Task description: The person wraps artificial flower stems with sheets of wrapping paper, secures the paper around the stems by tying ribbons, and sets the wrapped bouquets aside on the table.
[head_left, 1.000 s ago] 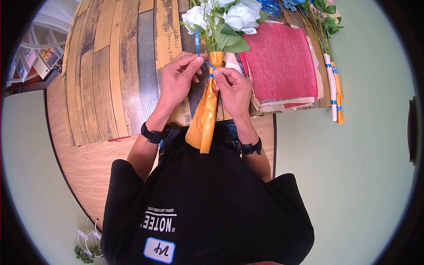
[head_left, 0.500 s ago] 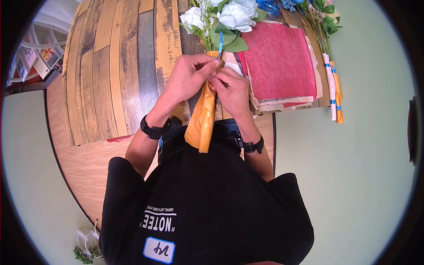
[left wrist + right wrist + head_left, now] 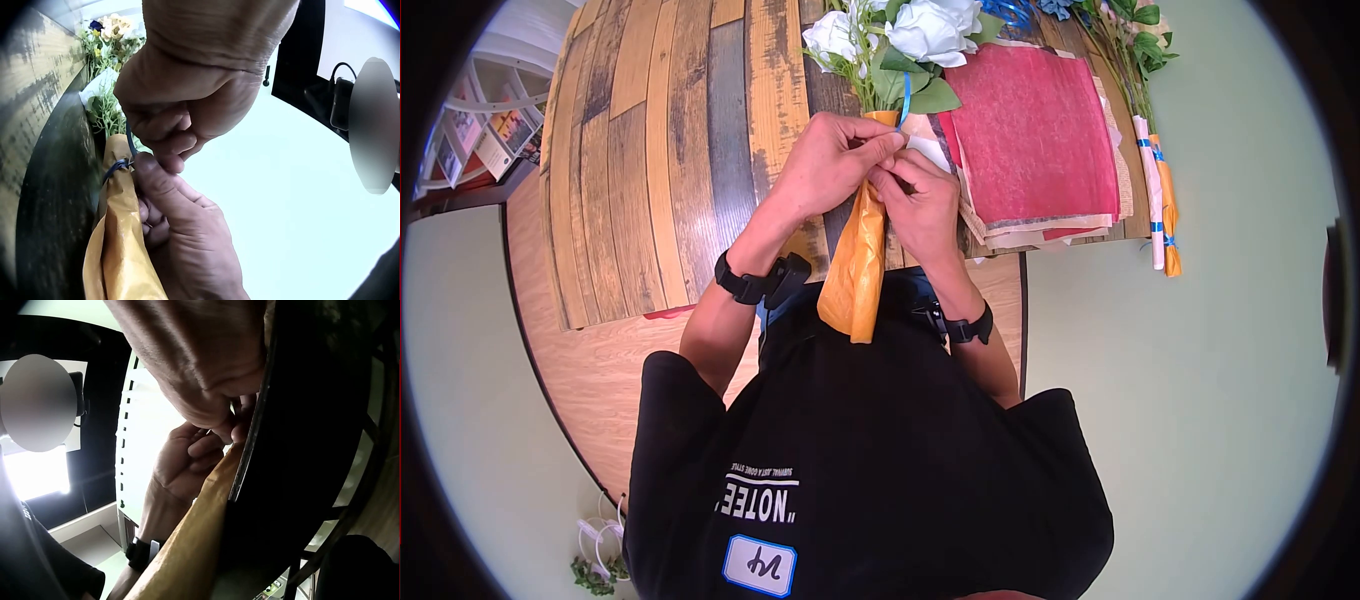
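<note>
A bouquet of white artificial roses (image 3: 928, 30) with green leaves lies at the table's front edge, its stems wrapped in yellow paper (image 3: 858, 265). Thin blue ribbon (image 3: 117, 165) goes round the neck of the wrapping, where a small knot shows in the left wrist view. My left hand (image 3: 822, 168) pinches the ribbon between thumb and index finger, with one end (image 3: 906, 95) sticking up past it over the leaves. Just below, my right hand (image 3: 925, 208) pinches the ribbon close to the knot. In the head view the fingers cover the knot.
To the right is a stack of red and beige paper sheets (image 3: 1030, 140). Further right, wrapped bouquets (image 3: 1156, 190) lie with handles over the table edge. Curled blue ribbon (image 3: 1008, 12) sits at the back. Wooden planks (image 3: 660, 150) form the tabletop.
My left hand has moved right and met the right hand at the wrapping's neck. The ribbon end has swung from left of the stems to their right.
</note>
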The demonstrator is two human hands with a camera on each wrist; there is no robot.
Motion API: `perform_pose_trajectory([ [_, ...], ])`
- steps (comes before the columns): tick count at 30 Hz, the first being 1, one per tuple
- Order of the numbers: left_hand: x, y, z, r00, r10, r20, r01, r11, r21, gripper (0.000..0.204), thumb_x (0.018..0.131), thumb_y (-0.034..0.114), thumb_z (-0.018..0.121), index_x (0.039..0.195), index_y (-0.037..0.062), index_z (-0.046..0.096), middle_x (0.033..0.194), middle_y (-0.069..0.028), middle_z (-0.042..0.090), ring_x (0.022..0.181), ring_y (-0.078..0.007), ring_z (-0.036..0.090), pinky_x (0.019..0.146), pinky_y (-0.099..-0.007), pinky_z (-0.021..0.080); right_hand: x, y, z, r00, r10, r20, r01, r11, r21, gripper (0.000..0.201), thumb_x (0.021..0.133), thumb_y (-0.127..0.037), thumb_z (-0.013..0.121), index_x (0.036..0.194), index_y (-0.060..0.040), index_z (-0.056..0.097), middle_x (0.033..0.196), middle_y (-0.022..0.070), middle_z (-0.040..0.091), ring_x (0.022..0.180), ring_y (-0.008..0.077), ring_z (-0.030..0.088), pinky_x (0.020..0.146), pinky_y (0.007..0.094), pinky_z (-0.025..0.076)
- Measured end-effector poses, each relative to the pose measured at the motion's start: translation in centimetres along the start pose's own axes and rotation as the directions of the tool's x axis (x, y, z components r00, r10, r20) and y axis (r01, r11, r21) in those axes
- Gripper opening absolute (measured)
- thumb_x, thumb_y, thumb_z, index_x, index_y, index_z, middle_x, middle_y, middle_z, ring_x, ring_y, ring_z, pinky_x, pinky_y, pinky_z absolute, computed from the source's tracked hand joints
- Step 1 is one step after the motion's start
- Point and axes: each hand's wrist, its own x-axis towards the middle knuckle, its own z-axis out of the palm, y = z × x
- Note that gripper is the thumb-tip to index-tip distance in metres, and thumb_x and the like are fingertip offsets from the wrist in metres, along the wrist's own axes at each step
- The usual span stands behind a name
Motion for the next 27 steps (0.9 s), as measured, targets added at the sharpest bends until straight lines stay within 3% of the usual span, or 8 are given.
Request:
perform_pose_trajectory([
  [8,0.0,-0.3,-0.6,0.998,0.061,0.012,-0.061,0.996,0.070,0.025,0.096,0.018,0.068,0.109,-0.0031,0.074,0.076,-0.0057,0.071,0.069,-0.0080,0.061,0.063,-0.0277,0.051,-0.1,-0.1,0.5,0.998,-0.047,-0.052,0.045,0.998,-0.042,0.013,0.090,0.003,0.071,0.101,0.0083,0.071,0.083,0.0044,0.066,0.070,0.0069,0.059,0.062,0.0227,0.048],
  [11,-0.9,-0.8,-1.6,1.000,0.004,0.024,-0.005,1.000,0.010,0.028,0.096,0.015,0.067,0.120,-0.0004,0.070,0.082,-0.0052,0.069,0.073,-0.0090,0.061,0.067,-0.0270,0.050,-0.3,0.1,0.5,0.996,0.074,-0.041,-0.073,0.997,0.039,0.012,0.092,-0.001,0.071,0.101,0.0070,0.072,0.083,0.0033,0.066,0.069,0.0062,0.058,0.061,0.0219,0.047],
  [13,-1.4,-1.6,-2.2,0.969,0.244,-0.036,-0.225,0.934,0.277,0.029,0.096,0.007,0.066,0.124,0.0031,0.069,0.103,-0.0027,0.066,0.071,-0.0087,0.057,0.061,-0.0231,0.046,-0.3,0.2,0.5,0.988,0.153,-0.018,-0.150,0.983,0.104,0.014,0.095,-0.007,0.070,0.102,0.0054,0.072,0.083,0.0020,0.065,0.068,0.0051,0.056,0.061,0.0213,0.046],
  [14,-1.5,-2.3,-2.1,0.970,0.240,-0.040,-0.220,0.935,0.276,0.029,0.096,0.007,0.066,0.124,0.0031,0.069,0.103,-0.0027,0.066,0.071,-0.0087,0.057,0.061,-0.0231,0.046,-0.3,0.2,0.5,0.988,0.155,-0.013,-0.153,0.983,0.105,0.014,0.095,-0.007,0.070,0.102,0.0054,0.072,0.083,0.0020,0.065,0.068,0.0051,0.056,0.061,0.0213,0.046],
  [16,-1.8,-3.6,-2.0,0.873,0.487,0.004,-0.442,0.788,0.429,0.029,0.093,0.003,0.067,0.121,0.0026,0.070,0.106,-0.0070,0.068,0.084,-0.0182,0.065,0.074,-0.0287,0.052,-0.2,0.2,0.4,0.964,0.266,0.008,-0.261,0.937,0.234,0.014,0.094,-0.009,0.072,0.100,0.0033,0.072,0.081,0.0041,0.066,0.066,0.0071,0.059,0.061,0.0261,0.048],
  [18,-1.8,-3.9,-1.8,0.901,0.435,0.002,-0.396,0.819,0.415,0.027,0.091,0.002,0.068,0.118,0.0019,0.070,0.104,-0.0107,0.068,0.093,-0.0253,0.068,0.083,-0.0331,0.053,-0.1,0.3,0.4,0.973,0.231,0.012,-0.226,0.939,0.257,0.016,0.095,-0.011,0.071,0.102,0.0034,0.072,0.078,0.0021,0.064,0.065,0.0054,0.058,0.060,0.0250,0.047],
  [21,-1.7,-4.2,-1.4,0.880,0.475,0.006,-0.431,0.793,0.431,0.025,0.091,0.002,0.068,0.116,0.0022,0.071,0.098,-0.0107,0.068,0.088,-0.0236,0.067,0.078,-0.0322,0.053,0.0,0.3,0.2,0.970,0.242,0.033,-0.244,0.952,0.186,0.018,0.095,-0.012,0.070,0.103,0.0048,0.072,0.075,0.0004,0.063,0.064,0.0050,0.057,0.059,0.0234,0.045],
  [27,-1.9,-3.7,-1.7,0.908,0.416,-0.046,-0.359,0.831,0.424,0.013,0.091,0.004,0.066,0.102,-0.0014,0.071,0.087,-0.0152,0.066,0.078,-0.0344,0.065,0.070,-0.0399,0.052,0.0,-0.3,0.4,0.965,0.262,0.018,-0.258,0.932,0.255,0.019,0.096,-0.015,0.071,0.098,0.0035,0.072,0.071,-0.0014,0.062,0.063,0.0041,0.056,0.059,0.0223,0.044],
])
